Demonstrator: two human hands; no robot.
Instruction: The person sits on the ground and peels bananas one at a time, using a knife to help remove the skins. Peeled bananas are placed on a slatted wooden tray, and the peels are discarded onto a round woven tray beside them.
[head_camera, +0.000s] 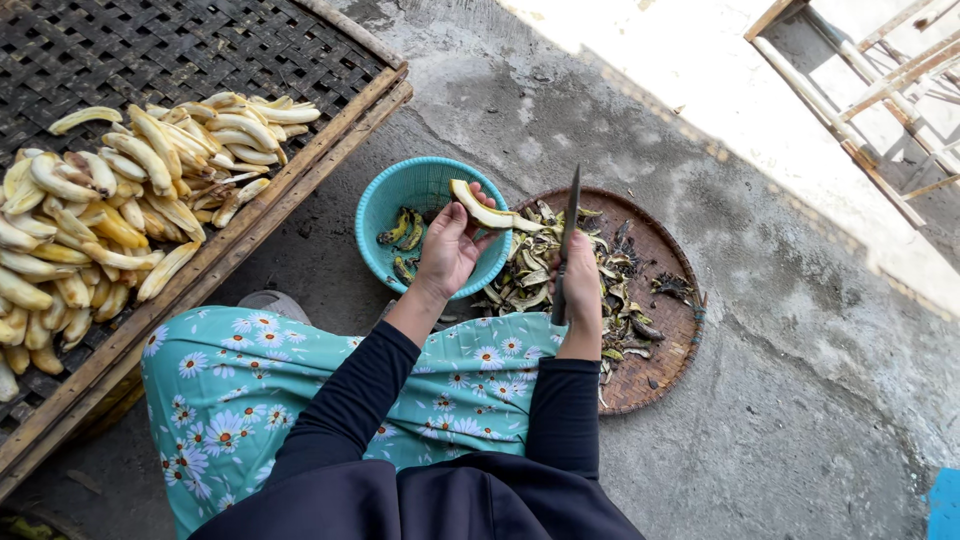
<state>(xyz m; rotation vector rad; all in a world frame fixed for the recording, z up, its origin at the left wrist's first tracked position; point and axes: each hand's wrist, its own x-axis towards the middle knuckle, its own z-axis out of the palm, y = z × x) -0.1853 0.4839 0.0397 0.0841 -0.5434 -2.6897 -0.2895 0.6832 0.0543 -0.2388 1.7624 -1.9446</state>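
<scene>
My left hand (449, 248) holds a peeled pale-yellow banana (480, 209) over the rim of a turquoise plastic basket (382, 212). A few unpeeled dark-spotted bananas (402, 232) lie inside the basket. My right hand (578, 283) grips a long dark knife (568, 232), blade pointing away from me, above a round woven tray (667, 262) covered with banana peels (534, 262). The two hands are a short way apart.
A large woven bamboo drying tray (240, 60) with a wooden frame lies at the left, carrying a heap of peeled bananas (120, 190). My lap in floral cloth (240, 390) fills the foreground. A wooden frame (860, 90) stands at top right on the concrete floor.
</scene>
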